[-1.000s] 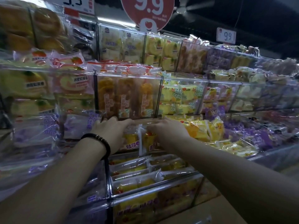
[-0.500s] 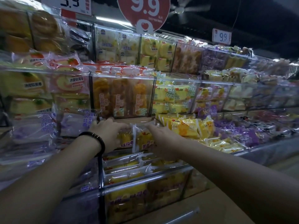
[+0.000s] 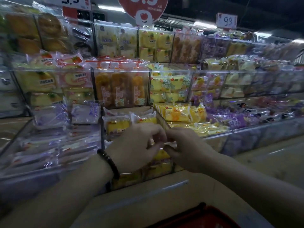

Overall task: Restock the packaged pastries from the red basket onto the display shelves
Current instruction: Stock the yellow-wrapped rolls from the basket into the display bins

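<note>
Far left: purple-printed packs (image 3: pixel 51 116) stacked in lower bin. Your left hand (image 3: pixel 136 145), black bracelet (image 3: pixel 109 163) at wrist, fingers curled, pinching top edge of yellow pastry pack (image 3: pixel 162 156). Pack sits at front of clear middle bin (image 3: pixel 128 177), just before two upright yellow packs (image 3: pixel 117 126) facing you. Pack mostly hidden under hands; long axis cannot tell. Your right hand (image 3: pixel 185 148) meets left, fingers curled on same edge. Further right: lemon-yellow packs (image 3: pixel 177 114) lying, long axis left-right. Red basket (image 3: pixel 205 218) at bottom edge, below hands.
</note>
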Demonstrator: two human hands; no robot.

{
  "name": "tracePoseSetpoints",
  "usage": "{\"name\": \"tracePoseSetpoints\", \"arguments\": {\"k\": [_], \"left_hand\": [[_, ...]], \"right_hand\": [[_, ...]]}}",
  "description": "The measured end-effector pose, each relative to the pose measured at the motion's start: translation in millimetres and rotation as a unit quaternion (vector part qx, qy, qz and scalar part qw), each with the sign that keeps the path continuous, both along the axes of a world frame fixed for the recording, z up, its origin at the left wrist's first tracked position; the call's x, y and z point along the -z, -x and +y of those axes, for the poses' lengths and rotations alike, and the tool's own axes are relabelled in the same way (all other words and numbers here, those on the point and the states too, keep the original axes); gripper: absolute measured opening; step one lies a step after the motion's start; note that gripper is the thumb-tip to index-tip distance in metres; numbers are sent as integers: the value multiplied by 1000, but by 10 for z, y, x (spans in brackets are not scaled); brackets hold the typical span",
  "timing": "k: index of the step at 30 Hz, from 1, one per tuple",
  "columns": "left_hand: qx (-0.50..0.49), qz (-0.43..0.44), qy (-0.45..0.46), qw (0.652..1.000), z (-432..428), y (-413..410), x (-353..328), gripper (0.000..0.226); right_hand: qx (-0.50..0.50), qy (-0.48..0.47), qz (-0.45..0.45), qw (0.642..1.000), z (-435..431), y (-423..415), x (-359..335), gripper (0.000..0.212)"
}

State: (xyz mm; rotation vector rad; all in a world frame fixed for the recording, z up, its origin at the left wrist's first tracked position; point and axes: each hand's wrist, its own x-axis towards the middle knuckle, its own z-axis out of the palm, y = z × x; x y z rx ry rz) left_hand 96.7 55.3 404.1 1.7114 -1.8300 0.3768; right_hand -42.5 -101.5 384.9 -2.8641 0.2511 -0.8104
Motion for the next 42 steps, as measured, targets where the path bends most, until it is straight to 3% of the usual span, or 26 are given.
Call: {"name": "tracePoseSetpoints", "arguments": {"k": [4, 6, 8, 11, 16, 18, 21, 25, 28, 29, 32, 34, 38, 42], "left_hand": [[48, 90, -124, 987, 93, 524, 471, 17], [21, 97, -217, 971, 57, 627, 747, 14], [-8, 80, -301, 950, -24, 678, 1045, 15], [-22, 105, -417, 903, -151, 722, 1503, 21], [-45, 145, -452, 879, -356, 717, 2285, 23], [-54, 158, -462, 871, -399, 707, 2587, 23], [-66, 131, -530, 835, -467, 623, 2839, 26], [-84, 112, -587, 798, -575, 485, 2995, 35], [-86, 91, -628, 768, -603, 427, 3086, 41], [-87, 85, -636, 762, -608, 413, 3108, 43], [-86, 74, -648, 753, -625, 395, 3112, 47], [-85, 77, -655, 747, -638, 402, 3090, 48], [-77, 70, -691, 715, -636, 395, 3098, 52], [-76, 27, -710, 700, -643, 393, 3149, 57]], "right_hand": [[3, 11, -7, 1000, 56, 469, 338, 15], [9, -15, 59, 998, 13, 648, 596, 16], [25, -42, 133, 990, -66, 788, 901, 4], [65, -96, 242, 963, -178, 976, 1377, 14], [113, -187, 339, 915, -379, 1169, 2184, 12], [126, -203, 398, 886, -472, 1207, 2542, 16], [136, -219, 490, 833, -535, 1185, 2962, 6], [144, -219, 604, 753, -531, 1026, 3411, 38], [214, -304, 614, 696, -515, 989, 3906, 54], [228, -311, 610, 692, -522, 997, 4080, 56], [221, -212, 608, 733, -541, 961, 4598, 117], [231, -164, 616, 735, -508, 961, 4778, 133], [225, -172, 613, 737, -364, 822, 5007, 95], [168, -165, 603, 762, -299, 611, 5431, 98]]}}
